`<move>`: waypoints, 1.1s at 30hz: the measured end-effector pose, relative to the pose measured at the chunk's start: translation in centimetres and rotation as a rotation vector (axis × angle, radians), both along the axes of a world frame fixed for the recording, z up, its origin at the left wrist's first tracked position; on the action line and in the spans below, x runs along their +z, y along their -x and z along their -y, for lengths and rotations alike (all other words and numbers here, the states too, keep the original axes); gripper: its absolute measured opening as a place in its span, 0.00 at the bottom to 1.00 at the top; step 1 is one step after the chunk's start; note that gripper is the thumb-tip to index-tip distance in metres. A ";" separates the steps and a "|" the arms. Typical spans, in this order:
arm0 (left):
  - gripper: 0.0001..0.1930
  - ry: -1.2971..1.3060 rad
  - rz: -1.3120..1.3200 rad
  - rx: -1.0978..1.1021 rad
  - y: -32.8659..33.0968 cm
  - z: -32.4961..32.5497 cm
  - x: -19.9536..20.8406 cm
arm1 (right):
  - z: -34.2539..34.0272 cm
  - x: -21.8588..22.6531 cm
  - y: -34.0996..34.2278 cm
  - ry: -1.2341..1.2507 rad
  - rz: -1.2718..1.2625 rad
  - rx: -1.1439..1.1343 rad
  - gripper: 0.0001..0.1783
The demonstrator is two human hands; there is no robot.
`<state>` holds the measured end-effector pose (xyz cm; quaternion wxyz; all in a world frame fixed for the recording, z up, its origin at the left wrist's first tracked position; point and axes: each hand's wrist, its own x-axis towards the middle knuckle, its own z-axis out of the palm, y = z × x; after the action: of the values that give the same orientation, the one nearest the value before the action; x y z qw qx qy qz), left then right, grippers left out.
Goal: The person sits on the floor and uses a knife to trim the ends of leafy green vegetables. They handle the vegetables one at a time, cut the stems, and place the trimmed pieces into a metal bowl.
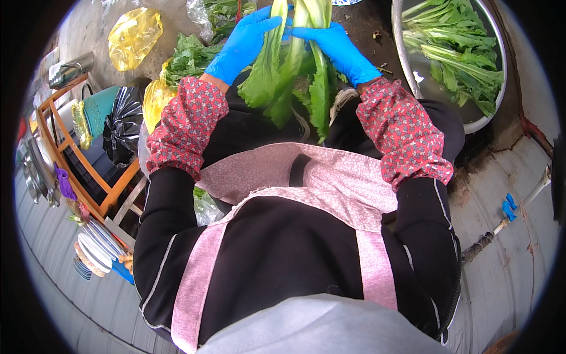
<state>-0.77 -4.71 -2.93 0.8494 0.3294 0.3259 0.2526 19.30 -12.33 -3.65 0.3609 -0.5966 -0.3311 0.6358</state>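
Observation:
My left hand (243, 48), in a blue glove, is closed round the pale stalks of a bunch of leafy greens (289, 74). From the other side, my right hand (340, 50), also gloved in blue, grips the same bunch. Its stalks point up and away, and the broad green leaves hang down over my lap. To the right stands a large metal basin (407, 65) with water and more leafy greens (454, 50) in it. Just left of my left hand, other loose greens (191, 58) lie by a yellow plastic bag (158, 100).
Another yellow plastic bag (134, 36) lies on the floor at the far left. A black plastic bag (122, 127) hangs by a wooden rack (112, 194) with bowls and plates on my left. A pipe (501, 224) with blue wrapping runs along the right wall.

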 end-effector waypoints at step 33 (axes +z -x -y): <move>0.08 -1.382 -1.044 0.033 2.3 -2.5 -0.7 | -1.0 1.1 -5.0 -0.223 0.888 0.096 0.20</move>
<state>-3.07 -2.16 -3.61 0.1968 0.8409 0.4524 0.2226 24.30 -11.36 -2.56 0.2162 -0.7527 -0.5473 0.2953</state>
